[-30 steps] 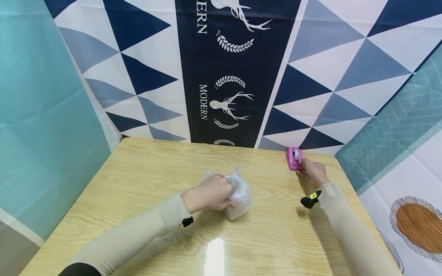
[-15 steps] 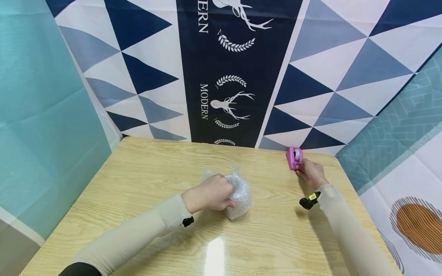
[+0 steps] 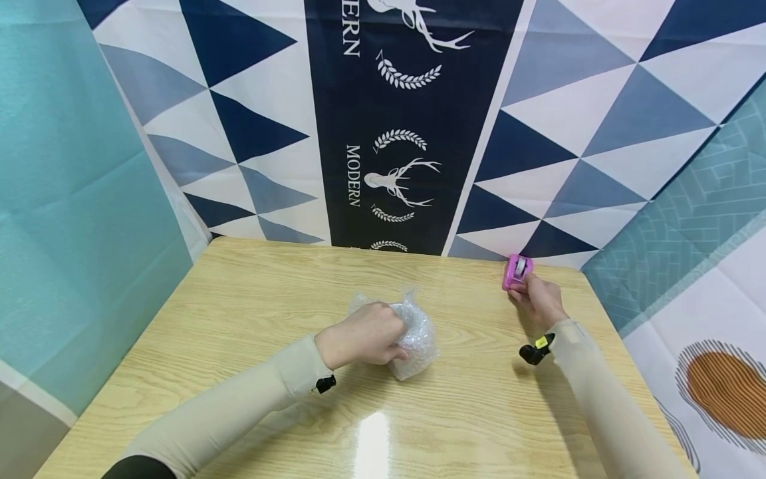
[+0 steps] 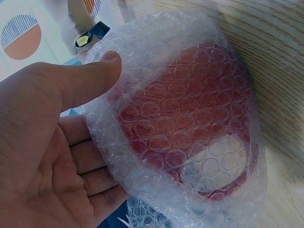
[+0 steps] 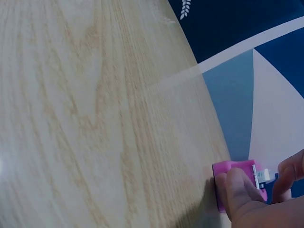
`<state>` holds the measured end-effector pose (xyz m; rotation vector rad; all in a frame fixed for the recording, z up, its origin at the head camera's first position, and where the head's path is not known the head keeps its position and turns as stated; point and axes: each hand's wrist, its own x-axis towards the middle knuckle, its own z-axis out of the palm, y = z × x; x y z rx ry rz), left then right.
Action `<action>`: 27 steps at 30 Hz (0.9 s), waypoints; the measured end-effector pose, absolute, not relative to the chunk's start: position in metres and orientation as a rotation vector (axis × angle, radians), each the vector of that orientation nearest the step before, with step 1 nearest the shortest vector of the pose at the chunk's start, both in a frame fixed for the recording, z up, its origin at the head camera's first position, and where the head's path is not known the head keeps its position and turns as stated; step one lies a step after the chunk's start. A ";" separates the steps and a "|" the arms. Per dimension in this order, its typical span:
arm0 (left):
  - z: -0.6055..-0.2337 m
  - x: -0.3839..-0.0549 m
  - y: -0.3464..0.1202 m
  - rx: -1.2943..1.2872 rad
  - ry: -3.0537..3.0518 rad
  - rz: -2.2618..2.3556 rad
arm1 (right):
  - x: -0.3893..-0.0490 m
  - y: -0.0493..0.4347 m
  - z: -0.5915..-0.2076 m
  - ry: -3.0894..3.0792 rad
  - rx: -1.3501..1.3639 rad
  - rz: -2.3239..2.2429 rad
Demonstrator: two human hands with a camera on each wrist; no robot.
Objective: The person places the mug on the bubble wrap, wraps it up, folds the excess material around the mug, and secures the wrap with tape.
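Note:
My left hand [image 3: 362, 334] grips a bubble-wrapped red object [image 3: 422, 336] on the table. Through the bubble wrap [image 4: 147, 47] in the left wrist view, the object is reddish with a pale rounded patch inside a red rim; its kind is unclear. The thumb lies over the near side of the bundle and the other fingers go behind it. At the back right, my right hand [image 3: 543, 303] holds a pink tape dispenser [image 3: 516, 271] with a tape roll in it. In the right wrist view, fingers are at the dispenser's side and a bent finger [image 5: 287, 175] is by the tape end.
Both hands work over a light wood-grain table [image 3: 269, 286]. A patterned cloth [image 3: 383, 133] with triangles and deer hangs at its back edge, close behind the dispenser. Teal cloth [image 3: 90, 186] hangs along the left side. Small black cameras [image 3: 535, 349] sit on the wrists.
The tape dispenser has turned and shifted slightly right in my right hand, its roll now facing up more. My left hand and the wrapped object have stayed in place.

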<state>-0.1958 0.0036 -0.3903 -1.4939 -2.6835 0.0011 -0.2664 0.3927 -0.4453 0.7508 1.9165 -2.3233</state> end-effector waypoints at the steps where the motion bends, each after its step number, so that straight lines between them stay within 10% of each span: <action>1: -0.390 -0.196 0.004 -1.494 -2.684 -0.001 | -0.266 0.391 -0.445 1.917 0.751 -2.322; 27: -0.392 -0.196 0.001 -1.494 -2.654 0.017 | -0.248 0.379 -0.454 1.908 0.708 -2.046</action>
